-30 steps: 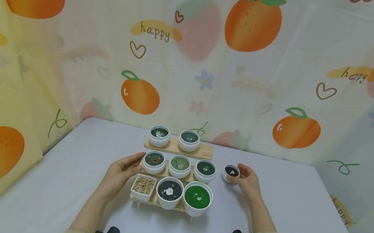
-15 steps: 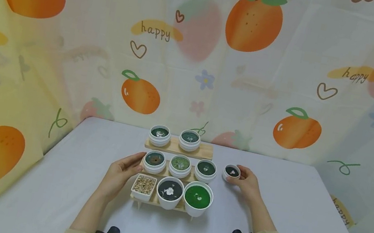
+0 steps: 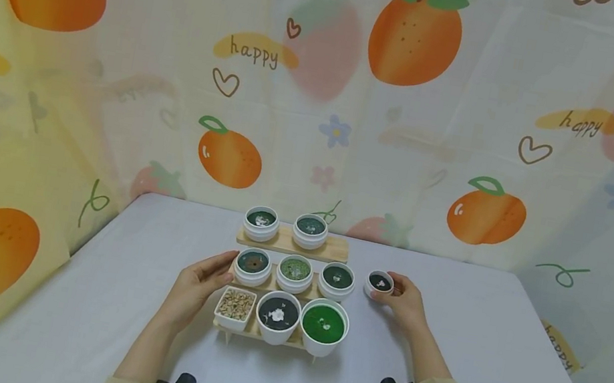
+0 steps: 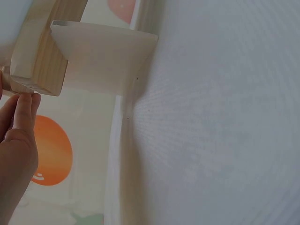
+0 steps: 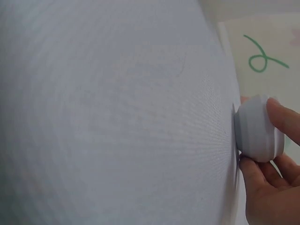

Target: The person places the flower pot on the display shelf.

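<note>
My right hand (image 3: 407, 303) pinches a small white bowl (image 3: 370, 290) with a dark filling and a pale mark on top. The right wrist view shows its ridged side (image 5: 255, 131) close to the white cloth, thumb and fingers on opposite sides. My left hand (image 3: 197, 288) holds the left end of a tiered wooden stand (image 3: 308, 291), fingertips against the wood in the left wrist view. On its middle tier sit three round white bowls, the brownish-centred bowl (image 3: 252, 266) nearest my hand. Below are a square dish of flakes (image 3: 236, 305), a dark-filled cup (image 3: 278, 317) and a green-filled cup (image 3: 324, 327).
The rear wooden tier (image 3: 334, 248) carries two more white bowls, one of them a teal-filled bowl (image 3: 309, 232) on the right. A white cloth (image 3: 498, 359) covers the table, and a fruit-printed curtain (image 3: 302, 150) stands behind it.
</note>
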Demonstrator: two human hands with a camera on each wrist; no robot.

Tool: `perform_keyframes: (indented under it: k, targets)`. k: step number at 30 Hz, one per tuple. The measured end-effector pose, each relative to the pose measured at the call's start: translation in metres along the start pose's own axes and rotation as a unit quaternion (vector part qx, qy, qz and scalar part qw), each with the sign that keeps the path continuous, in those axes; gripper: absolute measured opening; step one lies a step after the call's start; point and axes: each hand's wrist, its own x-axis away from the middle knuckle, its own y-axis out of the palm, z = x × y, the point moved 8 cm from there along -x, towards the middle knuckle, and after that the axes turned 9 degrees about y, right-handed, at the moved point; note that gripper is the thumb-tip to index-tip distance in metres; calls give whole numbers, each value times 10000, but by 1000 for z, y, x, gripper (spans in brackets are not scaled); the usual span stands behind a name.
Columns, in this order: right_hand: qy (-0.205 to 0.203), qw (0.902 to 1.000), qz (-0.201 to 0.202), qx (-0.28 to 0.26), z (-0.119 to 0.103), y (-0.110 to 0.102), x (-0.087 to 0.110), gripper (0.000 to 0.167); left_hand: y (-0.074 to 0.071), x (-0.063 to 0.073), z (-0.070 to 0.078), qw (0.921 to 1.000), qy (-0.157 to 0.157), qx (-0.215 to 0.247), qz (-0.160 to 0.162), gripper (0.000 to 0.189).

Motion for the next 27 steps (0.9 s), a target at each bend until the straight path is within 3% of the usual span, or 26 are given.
perform_keyframes:
  k: [16, 27]
  targets:
    - [-40, 9999, 160, 42, -9, -8, 3, 68, 0, 0, -1, 10000, -72, -25, 15, 56]
    - [-449, 9988, 56, -159, -57, -20, 11, 68, 0, 0, -1, 10000, -41, 76, 32, 56]
